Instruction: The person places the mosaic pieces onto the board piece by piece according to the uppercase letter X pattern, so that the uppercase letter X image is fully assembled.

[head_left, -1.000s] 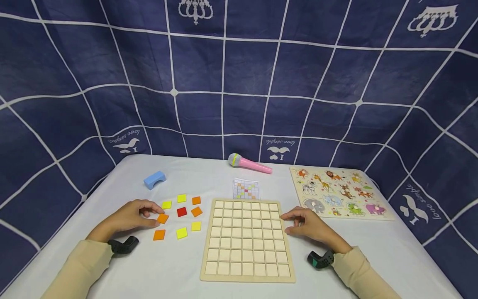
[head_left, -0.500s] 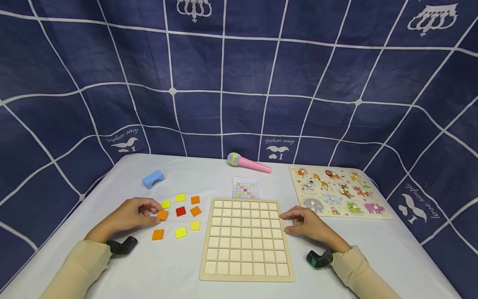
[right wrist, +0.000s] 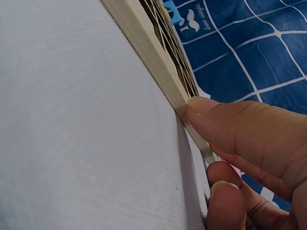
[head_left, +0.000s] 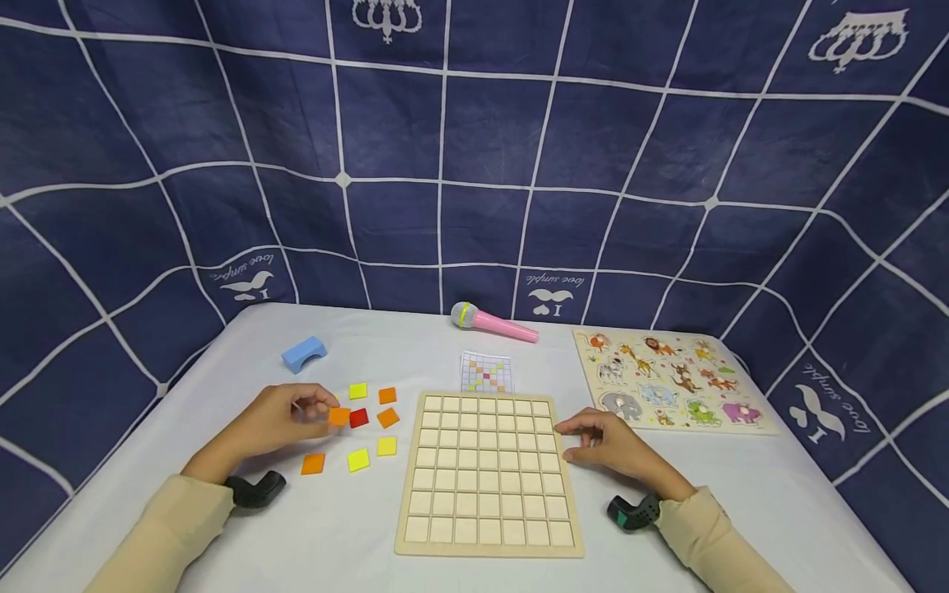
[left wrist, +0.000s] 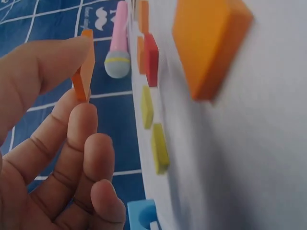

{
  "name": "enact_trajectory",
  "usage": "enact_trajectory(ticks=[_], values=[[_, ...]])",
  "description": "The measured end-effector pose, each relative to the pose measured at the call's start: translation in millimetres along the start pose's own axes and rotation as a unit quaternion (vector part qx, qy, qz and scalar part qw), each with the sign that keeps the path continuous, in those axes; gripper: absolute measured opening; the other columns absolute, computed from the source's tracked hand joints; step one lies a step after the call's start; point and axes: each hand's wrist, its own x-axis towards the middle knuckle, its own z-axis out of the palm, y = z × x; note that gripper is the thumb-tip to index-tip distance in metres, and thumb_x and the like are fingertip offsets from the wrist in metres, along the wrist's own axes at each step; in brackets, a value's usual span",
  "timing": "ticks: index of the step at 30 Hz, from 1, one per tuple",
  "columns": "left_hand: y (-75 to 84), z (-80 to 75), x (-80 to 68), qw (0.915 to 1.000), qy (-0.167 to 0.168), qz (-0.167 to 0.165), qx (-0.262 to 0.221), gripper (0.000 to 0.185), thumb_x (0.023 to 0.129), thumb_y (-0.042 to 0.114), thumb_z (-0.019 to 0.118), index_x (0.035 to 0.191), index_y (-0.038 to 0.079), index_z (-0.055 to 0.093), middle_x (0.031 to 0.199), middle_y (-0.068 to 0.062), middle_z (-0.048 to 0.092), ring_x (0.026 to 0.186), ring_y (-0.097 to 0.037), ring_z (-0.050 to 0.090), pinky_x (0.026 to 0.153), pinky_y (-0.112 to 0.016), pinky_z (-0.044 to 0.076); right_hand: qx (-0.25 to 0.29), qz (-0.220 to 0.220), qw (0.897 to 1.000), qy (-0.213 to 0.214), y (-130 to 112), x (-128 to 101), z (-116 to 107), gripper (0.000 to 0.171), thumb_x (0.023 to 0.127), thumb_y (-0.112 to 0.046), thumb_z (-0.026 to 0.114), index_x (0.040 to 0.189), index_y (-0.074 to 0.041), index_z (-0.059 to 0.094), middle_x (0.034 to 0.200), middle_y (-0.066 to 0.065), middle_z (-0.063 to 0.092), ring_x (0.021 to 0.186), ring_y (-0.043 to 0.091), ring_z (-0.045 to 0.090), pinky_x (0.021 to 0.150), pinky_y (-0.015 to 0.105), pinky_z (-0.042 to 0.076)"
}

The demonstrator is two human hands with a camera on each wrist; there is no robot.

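Between thumb and fingertip, my left hand (head_left: 280, 420) pinches a square orange tile (left wrist: 86, 67), raised over the cloth. In the head view this tile (head_left: 338, 417) overlaps the edge of a red tile (head_left: 359, 418). Several yellow and orange tiles lie loosely around it, among them a yellow tile (head_left: 359, 459) and an orange tile (head_left: 313, 464) nearer the wrist. To their right lies a wooden grid board (head_left: 489, 551) with bare square cells. My right hand (head_left: 611, 445) rests at the board's right edge, thumb and fingers touching its side, relaxed.
Behind the board lies a printed pattern card (head_left: 486, 372), partly covered by it. Farther back is a pink toy microphone (head_left: 504, 328). A blue arch block (head_left: 304, 354) sits back left, an animal puzzle board (head_left: 670, 379) at right. A dark checked curtain (head_left: 489, 222) closes off the back.
My left hand has lifted the orange tile off the cloth and carried it slightly to the right, toward the red tile. The right hand keeps its place at the board.
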Motion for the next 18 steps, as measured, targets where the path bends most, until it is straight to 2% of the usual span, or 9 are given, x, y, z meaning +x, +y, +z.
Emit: enact_trajectory(ticks=[7,12,18], values=[[12.4,5.3,2.1,0.9998,0.013,0.012,0.004,0.027,0.086,0.013,0.090,0.110,0.010,0.079,0.091,0.007,0.068,0.087,-0.016,0.058,0.079,-0.028,0.051,0.001,0.001,1.000,-0.001,0,0,0,0.036,0.087,-0.006,0.089,0.119,0.003,0.078,0.107,0.010,0.069,0.079,0.007,0.055,0.069,0.022,0.047],[20.8,12.0,5.3,0.9988,0.027,0.039,0.010,0.025,0.087,0.016,0.091,0.109,0.012,0.079,0.093,0.009,0.069,0.089,-0.015,0.060,0.084,-0.031,0.053,-0.001,0.006,1.000,-0.001,0,0,0,0.036,0.086,-0.006,0.090,0.119,0.003,0.078,0.106,0.010,0.069,0.079,0.008,0.055,0.069,0.022,0.047],[32.1,19.0,9.3,0.9981,0.023,0.057,0.001,0.026,0.087,0.019,0.092,0.110,0.013,0.080,0.097,0.008,0.072,0.093,-0.020,0.063,0.086,-0.036,0.056,-0.003,0.009,1.000,-0.003,-1,1,0,0.036,0.086,-0.005,0.090,0.118,0.004,0.078,0.104,0.009,0.068,0.079,0.007,0.054,0.068,0.022,0.047]])
